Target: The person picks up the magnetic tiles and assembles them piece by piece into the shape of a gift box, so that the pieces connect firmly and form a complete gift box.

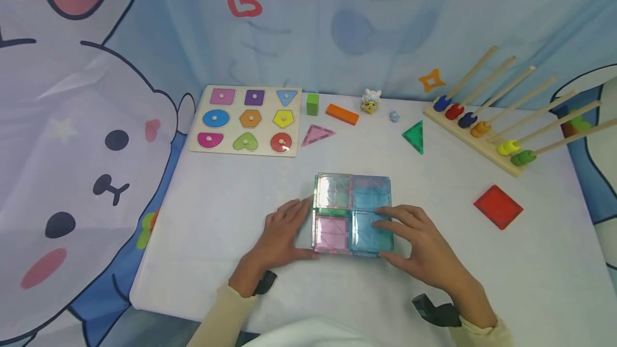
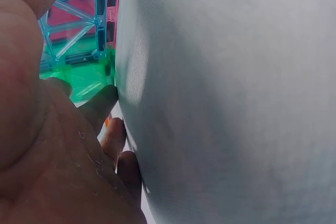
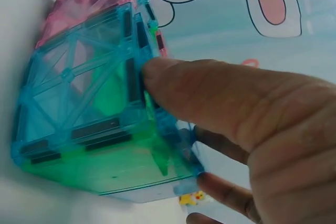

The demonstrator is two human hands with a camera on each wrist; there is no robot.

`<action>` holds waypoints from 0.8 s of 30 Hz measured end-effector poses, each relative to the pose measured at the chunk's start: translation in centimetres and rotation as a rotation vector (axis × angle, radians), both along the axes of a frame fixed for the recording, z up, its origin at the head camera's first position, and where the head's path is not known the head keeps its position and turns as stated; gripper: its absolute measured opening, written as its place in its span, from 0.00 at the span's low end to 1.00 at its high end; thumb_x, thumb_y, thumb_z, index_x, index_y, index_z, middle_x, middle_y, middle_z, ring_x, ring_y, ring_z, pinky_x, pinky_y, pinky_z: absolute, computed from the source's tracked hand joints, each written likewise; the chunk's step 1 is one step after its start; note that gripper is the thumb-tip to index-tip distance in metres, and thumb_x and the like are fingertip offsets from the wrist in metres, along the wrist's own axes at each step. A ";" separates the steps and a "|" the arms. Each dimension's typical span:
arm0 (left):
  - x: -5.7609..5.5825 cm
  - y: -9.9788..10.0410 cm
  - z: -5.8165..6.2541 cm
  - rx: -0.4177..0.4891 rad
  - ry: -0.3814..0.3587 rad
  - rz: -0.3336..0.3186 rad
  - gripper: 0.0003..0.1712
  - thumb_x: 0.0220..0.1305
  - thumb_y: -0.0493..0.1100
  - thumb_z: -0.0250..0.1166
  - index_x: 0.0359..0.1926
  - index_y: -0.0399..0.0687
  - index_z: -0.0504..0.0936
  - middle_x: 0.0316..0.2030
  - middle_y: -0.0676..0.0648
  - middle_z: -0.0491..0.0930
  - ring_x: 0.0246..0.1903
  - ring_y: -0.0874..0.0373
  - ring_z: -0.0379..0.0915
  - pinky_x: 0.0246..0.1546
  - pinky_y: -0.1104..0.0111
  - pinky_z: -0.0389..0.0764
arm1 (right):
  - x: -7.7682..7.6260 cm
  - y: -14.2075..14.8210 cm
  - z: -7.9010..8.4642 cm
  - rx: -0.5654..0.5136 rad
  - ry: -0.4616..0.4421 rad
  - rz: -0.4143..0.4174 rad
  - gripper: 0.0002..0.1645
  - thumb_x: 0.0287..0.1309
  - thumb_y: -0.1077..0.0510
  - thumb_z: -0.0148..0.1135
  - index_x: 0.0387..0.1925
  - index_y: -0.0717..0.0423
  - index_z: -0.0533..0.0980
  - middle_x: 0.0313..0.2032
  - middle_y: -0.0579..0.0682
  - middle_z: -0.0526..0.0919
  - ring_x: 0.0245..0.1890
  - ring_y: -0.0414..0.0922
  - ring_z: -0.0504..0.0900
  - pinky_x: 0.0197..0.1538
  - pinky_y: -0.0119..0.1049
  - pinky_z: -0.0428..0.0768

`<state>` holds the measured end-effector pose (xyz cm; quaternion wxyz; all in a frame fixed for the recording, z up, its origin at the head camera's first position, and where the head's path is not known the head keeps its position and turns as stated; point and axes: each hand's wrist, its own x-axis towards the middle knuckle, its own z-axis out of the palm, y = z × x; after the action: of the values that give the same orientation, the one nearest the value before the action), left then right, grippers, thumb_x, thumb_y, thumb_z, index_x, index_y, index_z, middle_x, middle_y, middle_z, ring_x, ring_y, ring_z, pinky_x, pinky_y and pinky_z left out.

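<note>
A box built of clear magnetic tiles (image 1: 352, 214) stands on the white table in front of me, with blue, pink and pale squares on top. Beside its left side, my left hand (image 1: 283, 234) lies with fingers fairly straight and the thumb at the near left corner. In the left wrist view, its fingers (image 2: 100, 106) reach along a green tile (image 2: 86, 80). My right hand (image 1: 424, 242) rests two fingertips on the top right blue tile, thumb at the near edge. The right wrist view shows that thumb (image 3: 210, 95) touching the upper edge of the blue front tile (image 3: 79, 77).
A wooden shape puzzle board (image 1: 244, 121) lies back left. Along the back are a green block (image 1: 313, 104), an orange block (image 1: 342, 114), a small figure (image 1: 371, 100), a pink triangle (image 1: 317, 134) and a green triangle (image 1: 415, 137). Rightward are a peg rack (image 1: 472, 138) and a red square (image 1: 498, 207).
</note>
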<state>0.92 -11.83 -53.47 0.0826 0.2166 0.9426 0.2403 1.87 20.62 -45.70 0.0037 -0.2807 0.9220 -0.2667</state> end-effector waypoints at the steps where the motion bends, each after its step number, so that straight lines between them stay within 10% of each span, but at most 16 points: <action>1: -0.1 0.0 0.0 -0.001 -0.006 -0.008 0.69 0.38 0.75 0.68 0.75 0.60 0.42 0.72 0.58 0.49 0.70 0.55 0.42 0.54 0.54 0.59 | 0.2 0.0 -0.1 -0.005 -0.011 -0.014 0.39 0.36 0.46 0.78 0.56 0.38 0.75 0.63 0.39 0.69 0.62 0.45 0.61 0.56 0.49 0.70; 6: -1.3 -1.5 0.3 0.074 -0.132 -0.094 0.62 0.46 0.68 0.68 0.74 0.64 0.42 0.72 0.59 0.50 0.70 0.56 0.44 0.59 0.51 0.58 | 1.9 0.1 -1.3 -0.127 -0.098 -0.172 0.57 0.28 0.48 0.82 0.65 0.39 0.66 0.69 0.43 0.59 0.66 0.47 0.56 0.56 0.56 0.70; 10: -4.3 -3.6 1.7 0.172 -0.237 -0.055 0.42 0.57 0.55 0.67 0.70 0.67 0.59 0.66 0.63 0.62 0.65 0.62 0.56 0.62 0.57 0.63 | 3.8 0.1 -4.0 -0.259 -0.154 -0.336 0.71 0.21 0.47 0.85 0.71 0.40 0.54 0.71 0.43 0.54 0.68 0.46 0.53 0.60 0.45 0.66; 15: -9.6 -4.0 4.0 0.062 -0.077 0.024 0.28 0.61 0.54 0.63 0.63 0.62 0.70 0.60 0.58 0.71 0.61 0.60 0.65 0.60 0.58 0.67 | 5.5 -0.7 -8.5 -0.265 -0.147 -0.414 0.73 0.23 0.43 0.83 0.72 0.45 0.51 0.69 0.46 0.57 0.68 0.49 0.53 0.67 0.31 0.52; 19: -13.3 -3.3 5.1 -0.075 0.059 0.011 0.31 0.61 0.55 0.63 0.64 0.58 0.69 0.62 0.53 0.68 0.62 0.55 0.63 0.60 0.55 0.65 | 5.3 -1.6 -10.2 -0.163 -0.109 -0.412 0.71 0.24 0.40 0.82 0.72 0.46 0.54 0.69 0.47 0.58 0.69 0.50 0.54 0.69 0.43 0.54; 24: -15.4 -2.5 5.6 -0.213 0.103 0.025 0.32 0.61 0.55 0.62 0.65 0.57 0.67 0.63 0.51 0.67 0.59 0.50 0.64 0.55 0.53 0.66 | 3.8 -0.1 -10.1 -0.179 -0.096 -0.387 0.64 0.33 0.48 0.80 0.71 0.47 0.55 0.69 0.47 0.59 0.68 0.49 0.56 0.68 0.36 0.57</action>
<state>-14.48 -14.33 -47.87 0.0536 0.2070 0.9684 0.1283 5.72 20.52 -55.76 -0.0287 -0.0846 0.9301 -0.3562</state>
